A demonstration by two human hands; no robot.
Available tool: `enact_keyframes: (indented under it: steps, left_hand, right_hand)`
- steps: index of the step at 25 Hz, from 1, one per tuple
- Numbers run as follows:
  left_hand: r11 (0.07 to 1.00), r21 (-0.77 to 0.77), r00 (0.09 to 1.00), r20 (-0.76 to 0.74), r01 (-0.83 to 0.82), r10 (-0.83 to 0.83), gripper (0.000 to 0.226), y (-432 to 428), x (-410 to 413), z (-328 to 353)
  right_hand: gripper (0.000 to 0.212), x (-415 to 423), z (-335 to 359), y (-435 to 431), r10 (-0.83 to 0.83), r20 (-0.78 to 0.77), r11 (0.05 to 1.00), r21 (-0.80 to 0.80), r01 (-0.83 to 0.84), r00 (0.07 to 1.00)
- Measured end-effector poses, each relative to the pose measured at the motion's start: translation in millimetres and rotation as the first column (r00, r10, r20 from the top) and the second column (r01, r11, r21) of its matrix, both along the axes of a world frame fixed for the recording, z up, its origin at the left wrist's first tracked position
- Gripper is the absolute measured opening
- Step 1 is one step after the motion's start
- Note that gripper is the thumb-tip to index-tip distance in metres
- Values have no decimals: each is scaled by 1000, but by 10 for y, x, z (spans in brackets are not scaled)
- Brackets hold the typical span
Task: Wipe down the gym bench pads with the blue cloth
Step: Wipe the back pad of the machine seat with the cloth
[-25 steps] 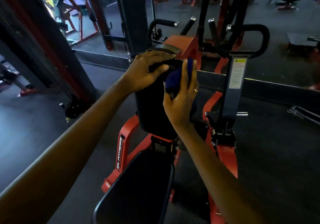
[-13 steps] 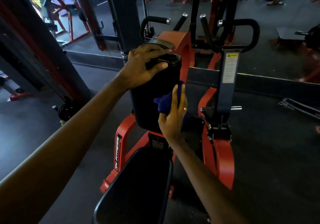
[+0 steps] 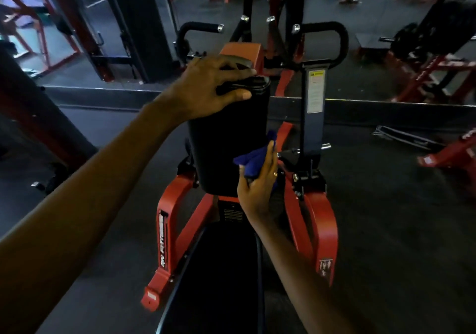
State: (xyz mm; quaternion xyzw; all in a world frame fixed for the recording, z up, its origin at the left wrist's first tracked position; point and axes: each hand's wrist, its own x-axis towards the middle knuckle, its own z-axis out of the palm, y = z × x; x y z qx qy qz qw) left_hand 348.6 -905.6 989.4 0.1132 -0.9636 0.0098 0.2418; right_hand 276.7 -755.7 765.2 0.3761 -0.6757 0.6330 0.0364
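An upright black chest pad (image 3: 224,140) stands on a red machine frame (image 3: 322,225) in the middle of the view. My left hand (image 3: 208,91) grips the pad's top edge, fingers over the rim. My right hand (image 3: 257,186) is shut on the bunched blue cloth (image 3: 253,159) and presses it against the pad's lower right side. Below, a black seat pad (image 3: 219,277) runs toward me, partly crossed by my right forearm.
A dark post with a warning label (image 3: 315,91) rises right of the pad. Black padded handles (image 3: 332,28) curve behind it. Red racks (image 3: 438,75) stand at the far right, a dark column (image 3: 139,24) at the back left. Dark rubber floor (image 3: 399,230) lies all around.
My right hand has slid the blue cloth down the pad's right side, from near the top to the lower edge. My left hand has stayed on the pad's top.
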Motion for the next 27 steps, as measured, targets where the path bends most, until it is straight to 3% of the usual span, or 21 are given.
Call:
enact_keyframes:
  steps: [6, 10, 12, 16, 20, 24, 27]
  left_hand:
    - [989, -145, 999, 30, -6, 11, 62, -87, -3, -78]
    - [980, -195, 1000, -13, -30, 28, 63, -19, 31, -92]
    - [977, -210, 1000, -20, -26, 23, 61, -39, 20, -117]
    - [973, -230, 999, -37, -37, 29, 61, -45, 13, -130]
    - [966, -255, 999, -31, -47, 40, 63, -58, 2, -134]
    - [960, -272, 998, -42, -65, 56, 63, -45, -10, -145]
    - [957, -281, 997, -45, -73, 62, 63, -42, -8, -140]
  right_hand:
    - [74, -71, 777, -225, -127, -125, 986, -128, 111, 984]
    - [97, 104, 179, -163, -159, -329, 976, 87, 198, 931]
    - [96, 220, -179, -60, -118, -356, 969, 164, 186, 927]
    - [89, 175, 78, -90, -110, -255, 987, 86, 136, 961]
    - [77, -51, 567, -217, -77, 36, 988, -128, 81, 996]
    - [92, 116, 243, -118, -16, -57, 996, -89, 11, 998]
    - [81, 134, 100, -69, -39, 79, 997, -62, 44, 996]
